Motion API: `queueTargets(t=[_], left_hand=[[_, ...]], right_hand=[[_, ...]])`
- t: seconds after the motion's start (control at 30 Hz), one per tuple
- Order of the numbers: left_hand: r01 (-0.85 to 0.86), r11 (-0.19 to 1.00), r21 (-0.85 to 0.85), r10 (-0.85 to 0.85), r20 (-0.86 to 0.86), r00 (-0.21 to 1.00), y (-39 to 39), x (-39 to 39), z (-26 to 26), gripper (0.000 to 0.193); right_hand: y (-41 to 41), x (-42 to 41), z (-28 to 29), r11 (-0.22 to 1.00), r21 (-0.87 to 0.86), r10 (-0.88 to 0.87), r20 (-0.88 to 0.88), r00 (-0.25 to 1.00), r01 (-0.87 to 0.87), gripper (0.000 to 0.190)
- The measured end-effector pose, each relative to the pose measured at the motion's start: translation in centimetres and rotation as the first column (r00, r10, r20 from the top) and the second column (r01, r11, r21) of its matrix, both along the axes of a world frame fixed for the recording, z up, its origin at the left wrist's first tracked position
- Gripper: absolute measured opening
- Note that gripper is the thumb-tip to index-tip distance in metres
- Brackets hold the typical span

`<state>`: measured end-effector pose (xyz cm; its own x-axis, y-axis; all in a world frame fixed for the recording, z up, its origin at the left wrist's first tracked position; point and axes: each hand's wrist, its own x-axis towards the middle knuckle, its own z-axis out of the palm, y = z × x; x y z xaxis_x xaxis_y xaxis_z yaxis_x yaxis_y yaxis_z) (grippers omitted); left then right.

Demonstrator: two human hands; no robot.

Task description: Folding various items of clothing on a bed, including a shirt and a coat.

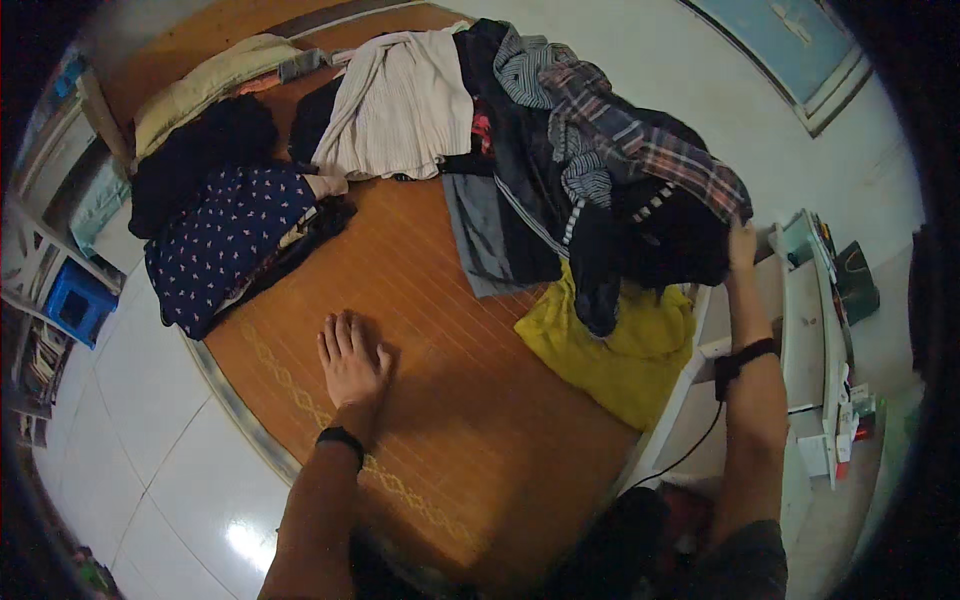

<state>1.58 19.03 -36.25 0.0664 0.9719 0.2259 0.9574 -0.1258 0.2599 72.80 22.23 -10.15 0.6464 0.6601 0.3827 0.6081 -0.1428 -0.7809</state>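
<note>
My left hand [352, 365] lies palm down on a brown woven mat [450, 360], fingers apart and holding nothing. At the right edge of a clothes heap, my right hand [742, 246] touches the end of a plaid shirt [637, 139]; its fingertips are partly hidden, so its grip is unclear. Under and beside the plaid shirt lie black garments [675, 240] and a striped grey cloth [525, 71]. A yellow garment [615, 360] spreads below them. Further left are grey-and-black trousers [487, 232] and a cream ribbed top [405, 105]. A navy patterned garment [232, 232] rests on the left.
A pale yellow pillow [210, 90] lies at the back left beside a black cloth [210, 150]. A blue plastic stool [81, 301] stands on the left by the tiled floor [172, 450]. White shelves [810, 330] with small items are on the right. A cable hangs by my right wrist.
</note>
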Motion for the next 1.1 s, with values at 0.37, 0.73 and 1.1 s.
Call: queueTargets(t=[0.37, 0.73, 1.1], left_hand=[[0.016, 0.999, 0.035, -0.016, 0.004, 1.000, -0.1, 0.6, -1.1, 0.068], [-0.003, 0.997, 0.083, 0.004, -0.002, 1.000, 0.2, 0.2, -2.7, 0.070], [0.011, 0.998, 0.056, -0.009, -0.038, 0.999, -0.5, 0.1, -2.1, 0.075]], right_hand=[[-4.5, -4.8, 0.9, 0.984, -0.175, -0.044, -0.394, 0.918, -0.028, 0.054], [-3.9, -7.5, 14.7, 0.984, 0.140, -0.079, -0.228, 0.970, 0.113, 0.053], [-16.5, -10.7, -2.0, 0.397, -0.864, 0.898, 0.297, 0.325, -0.309, 0.045]])
